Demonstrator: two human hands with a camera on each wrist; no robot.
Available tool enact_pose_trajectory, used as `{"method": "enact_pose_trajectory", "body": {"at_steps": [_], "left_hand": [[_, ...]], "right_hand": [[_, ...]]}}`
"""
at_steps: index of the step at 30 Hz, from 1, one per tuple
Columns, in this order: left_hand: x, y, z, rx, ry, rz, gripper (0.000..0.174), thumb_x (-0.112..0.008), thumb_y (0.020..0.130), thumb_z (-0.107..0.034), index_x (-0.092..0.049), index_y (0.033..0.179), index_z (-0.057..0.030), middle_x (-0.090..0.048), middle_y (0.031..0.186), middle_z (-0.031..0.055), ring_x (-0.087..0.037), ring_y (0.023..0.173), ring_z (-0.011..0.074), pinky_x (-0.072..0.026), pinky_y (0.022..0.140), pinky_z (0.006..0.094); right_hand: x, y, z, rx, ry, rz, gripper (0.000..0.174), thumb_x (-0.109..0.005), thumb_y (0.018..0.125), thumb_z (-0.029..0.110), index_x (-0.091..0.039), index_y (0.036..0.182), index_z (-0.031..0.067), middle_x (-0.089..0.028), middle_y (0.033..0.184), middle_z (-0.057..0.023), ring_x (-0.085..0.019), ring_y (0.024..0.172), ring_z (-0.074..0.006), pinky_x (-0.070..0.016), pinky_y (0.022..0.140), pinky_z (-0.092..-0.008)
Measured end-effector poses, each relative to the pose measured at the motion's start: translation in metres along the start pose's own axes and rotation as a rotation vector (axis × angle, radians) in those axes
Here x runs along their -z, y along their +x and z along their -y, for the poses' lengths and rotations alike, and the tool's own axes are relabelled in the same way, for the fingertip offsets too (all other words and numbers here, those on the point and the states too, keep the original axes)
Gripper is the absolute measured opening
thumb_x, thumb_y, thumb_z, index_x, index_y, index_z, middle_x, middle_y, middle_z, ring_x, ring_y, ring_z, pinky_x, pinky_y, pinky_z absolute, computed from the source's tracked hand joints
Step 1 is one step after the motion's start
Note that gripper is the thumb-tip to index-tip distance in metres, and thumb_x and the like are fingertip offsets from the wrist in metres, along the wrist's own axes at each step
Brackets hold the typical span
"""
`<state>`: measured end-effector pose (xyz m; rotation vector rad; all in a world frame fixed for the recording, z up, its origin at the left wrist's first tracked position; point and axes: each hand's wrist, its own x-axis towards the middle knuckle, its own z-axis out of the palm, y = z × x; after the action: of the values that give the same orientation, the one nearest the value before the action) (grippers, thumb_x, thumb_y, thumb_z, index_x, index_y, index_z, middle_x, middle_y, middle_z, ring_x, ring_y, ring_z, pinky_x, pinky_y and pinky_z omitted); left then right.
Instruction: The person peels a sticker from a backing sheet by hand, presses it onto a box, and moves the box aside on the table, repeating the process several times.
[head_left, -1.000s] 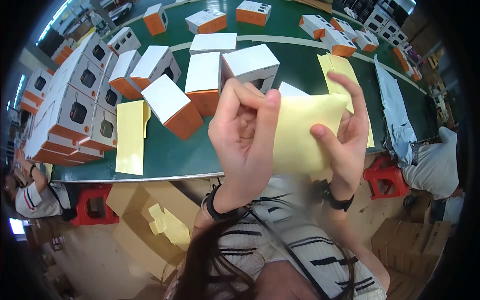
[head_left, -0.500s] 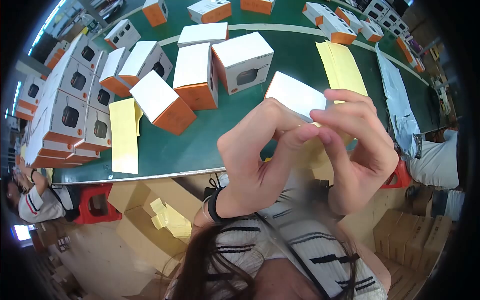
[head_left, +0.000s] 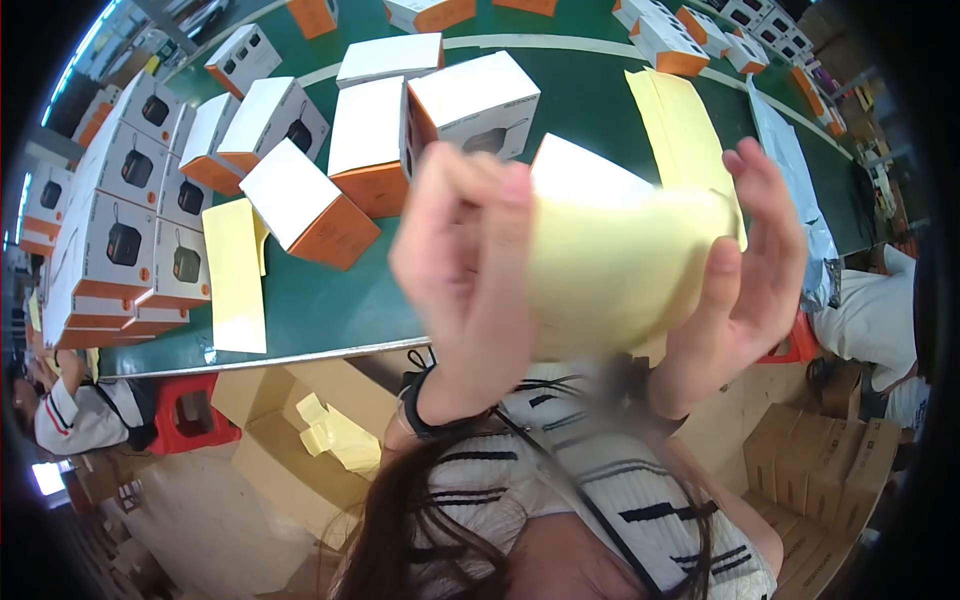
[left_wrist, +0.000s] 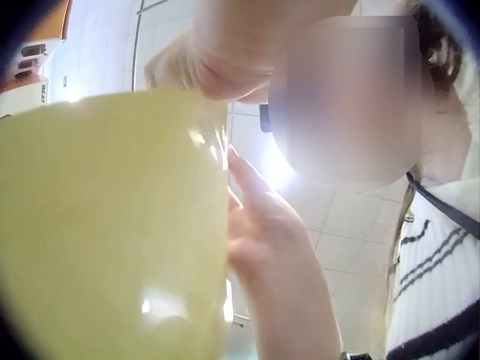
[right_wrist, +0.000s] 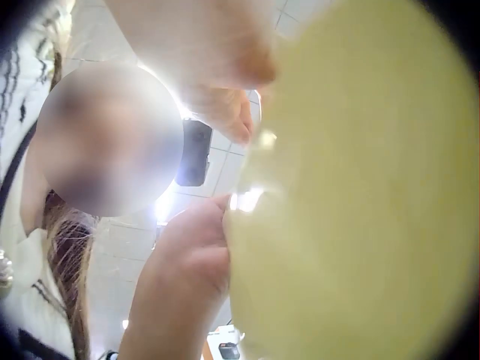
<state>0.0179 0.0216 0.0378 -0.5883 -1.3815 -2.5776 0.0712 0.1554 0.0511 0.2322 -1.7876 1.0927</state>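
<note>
In front of my chest a glossy pale yellow sheet (head_left: 620, 275) is held up, bowed between my two hands. My left hand (head_left: 465, 265), blurred, pinches its left edge between the thumb and curled fingers. At the right edge my right hand (head_left: 750, 285) holds it with the thumb in front, while some fingertips stick up beyond it. Both wrist views are largely filled by the yellow sheet (left_wrist: 112, 217), whose surface shines. Behind it on the table lies a partly covered white box (head_left: 585, 170). Another stack of yellow sheets (head_left: 685, 130) lies at the right.
White-and-orange boxes (head_left: 115, 240) are stacked at the left of the green table (head_left: 330, 310), with several more (head_left: 370, 130) near the middle. Folded yellow sheets (head_left: 237, 285) lie near the front edge. Below stands an open carton (head_left: 275, 440). Grey plastic (head_left: 790, 170) lies right; people sit either side.
The hands came together at the sheet's upper edge, then spread apart again with the sheet stretched between them, wider than at first. The view has shifted slightly; boxes stay put.
</note>
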Motion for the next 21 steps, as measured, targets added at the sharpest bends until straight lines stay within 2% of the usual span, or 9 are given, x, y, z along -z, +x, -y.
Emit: {"method": "enact_pose_trajectory", "body": {"at_steps": [2, 3, 5, 6, 8, 9, 11, 16, 21], "left_hand": [[0.009, 0.008, 0.003, -0.058, -0.023, -0.057, 0.017, -0.049, 0.099, -0.002, -0.043, 0.084, -0.0056, -0.044, 0.073, -0.0035, -0.038, 0.063, -0.0013, -0.026, 0.05, 0.0166], [0.009, 0.008, 0.002, -0.056, -0.026, -0.052, 0.017, -0.049, 0.099, -0.002, -0.043, 0.084, -0.0056, -0.044, 0.073, -0.0035, -0.038, 0.063, -0.0013, -0.026, 0.05, 0.0166], [0.007, 0.01, 0.002, -0.121, 0.355, -0.196, 0.006, -0.054, 0.096, 0.0, -0.051, 0.101, -0.0011, -0.056, 0.087, 0.0026, -0.056, 0.077, 0.0081, -0.0421, 0.067, 0.0217], [0.009, 0.016, 0.006, -0.118, 0.352, -0.195, 0.006, -0.054, 0.096, 0.0, -0.051, 0.101, -0.0011, -0.056, 0.087, 0.0026, -0.056, 0.077, 0.0081, -0.0421, 0.067, 0.0217], [0.016, 0.035, 0.017, -1.066, 1.183, -0.217, 0.031, -0.065, 0.091, -0.014, -0.058, 0.117, 0.0013, -0.067, 0.103, 0.0118, -0.065, 0.092, 0.0255, -0.0408, 0.094, 0.0377], [0.014, 0.029, 0.005, -1.066, 1.182, -0.218, 0.031, -0.065, 0.091, -0.014, -0.058, 0.117, 0.0013, -0.067, 0.103, 0.0118, -0.065, 0.092, 0.0255, -0.0408, 0.094, 0.0377], [0.009, 0.008, -0.028, -0.557, 1.173, 0.526, 0.042, -0.074, 0.079, -0.02, -0.066, 0.118, -0.0059, -0.066, 0.12, 0.0093, -0.06, 0.113, 0.0307, -0.0251, 0.108, 0.0435], [0.012, 0.003, -0.008, -0.473, 1.014, 0.403, 0.038, -0.079, 0.071, -0.021, -0.072, 0.107, -0.0104, -0.069, 0.114, 0.0052, -0.064, 0.105, 0.0208, -0.0351, 0.101, 0.0411], [0.008, -0.002, -0.013, -0.447, 0.933, 0.403, 0.033, -0.081, 0.066, -0.01, -0.074, 0.099, -0.009, -0.07, 0.083, 0.0012, -0.062, 0.072, 0.0172, -0.0415, 0.081, 0.0329]], "right_hand": [[0.001, 0.002, 0.003, -0.301, 0.322, -0.059, 0.032, -0.065, 0.085, -0.004, -0.055, 0.115, -0.0084, -0.062, 0.11, -0.0175, -0.06, 0.107, -0.0199, -0.049, 0.083, -0.0277], [0.008, -0.005, 0.001, -0.3, 0.318, -0.064, 0.032, -0.065, 0.085, -0.004, -0.055, 0.115, -0.0084, -0.062, 0.11, -0.0175, -0.06, 0.107, -0.0199, -0.049, 0.083, -0.0277], [0.027, -0.024, -0.007, -0.734, 0.509, 0.239, 0.029, -0.063, 0.086, -0.007, -0.054, 0.113, -0.0092, -0.065, 0.097, -0.0116, -0.063, 0.091, -0.0116, -0.0483, 0.075, -0.021], [0.016, -0.02, 0.002, -0.769, 0.52, 0.135, 0.026, -0.062, 0.087, -0.01, -0.054, 0.112, -0.0097, -0.065, 0.087, -0.0066, -0.061, 0.078, -0.0072, -0.0472, 0.071, -0.0184], [0.016, -0.021, 0.001, -0.724, 0.429, 0.129, 0.023, -0.06, 0.088, -0.01, -0.055, 0.11, -0.0092, -0.063, 0.088, -0.0064, -0.06, 0.082, -0.0076, -0.0465, 0.072, -0.0181], [0.016, -0.021, 0.001, -0.723, 0.429, 0.129, 0.023, -0.06, 0.088, -0.01, -0.055, 0.11, -0.0092, -0.063, 0.088, -0.0064, -0.06, 0.082, -0.0076, -0.0465, 0.072, -0.0181], [0.016, -0.022, 0.003, -0.645, 0.455, 0.115, 0.021, -0.058, 0.089, -0.01, -0.054, 0.11, -0.0085, -0.061, 0.094, -0.007, -0.06, 0.086, -0.008, -0.0458, 0.074, -0.0177], [0.014, -0.027, 0.001, -0.623, 0.517, 0.137, 0.03, -0.057, 0.089, -0.01, -0.048, 0.118, -0.0066, -0.059, 0.101, -0.0091, -0.061, 0.091, -0.0109, -0.0478, 0.078, -0.0207], [0.005, -0.023, 0.004, -0.563, 0.474, 0.158, 0.05, -0.062, 0.083, -0.013, -0.047, 0.13, -0.0027, -0.059, 0.099, -0.0118, -0.06, 0.095, -0.0146, -0.0499, 0.081, -0.0236]]}}
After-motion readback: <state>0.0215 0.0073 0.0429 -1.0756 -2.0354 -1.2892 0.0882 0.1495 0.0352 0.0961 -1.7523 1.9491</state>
